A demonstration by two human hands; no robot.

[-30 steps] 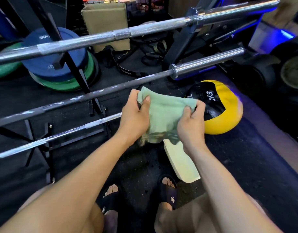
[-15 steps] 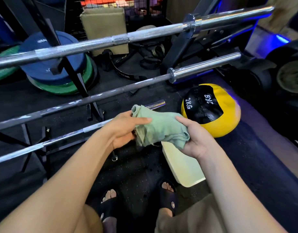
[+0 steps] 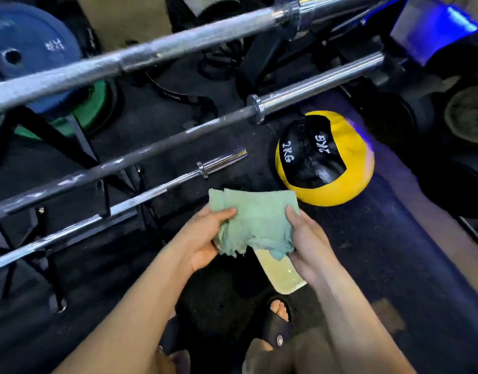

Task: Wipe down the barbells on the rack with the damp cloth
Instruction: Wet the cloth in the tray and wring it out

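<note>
Both hands hold the green cloth [image 3: 255, 222] at centre frame, clear of every bar. The left hand [image 3: 205, 238] grips the cloth's left edge, thumb laid over the front and the other fingers hidden behind the fabric. The right hand [image 3: 305, 238] pinches the right edge, thumb on top; its remaining fingers are likewise concealed under the cloth. The cloth's lower hem hangs ragged and bunched between the palms.

Three barbells cross the frame diagonally from lower left to upper right. The top barbell [image 3: 151, 54] is nearest the camera and motion-blurred; its left end runs out of frame and its sleeve is cut off at the upper edge. The middle barbell [image 3: 178, 136] shows a collar and a bright sleeve toward the upper right, its far tip lost against dark equipment. The lowest barbell [image 3: 140, 197] ends in a short sleeve just above the cloth, apart from it. The black rack [image 3: 78, 141] is seen only in fragments at left (its uprights merge with the dark floor).

A yellow and black medicine ball [image 3: 324, 157], marked 2KG, rests on the floor at right of centre, just beyond the cloth. Blue and green weight plates [image 3: 30, 44] lie stacked at upper left, partly hidden by the top bar. A pale flat board [image 3: 283, 273] lies on the floor beneath the hands, its upper part covered by the cloth. One sandalled foot [image 3: 278, 319] shows at lower centre; the other is largely hidden by the left forearm.
</note>
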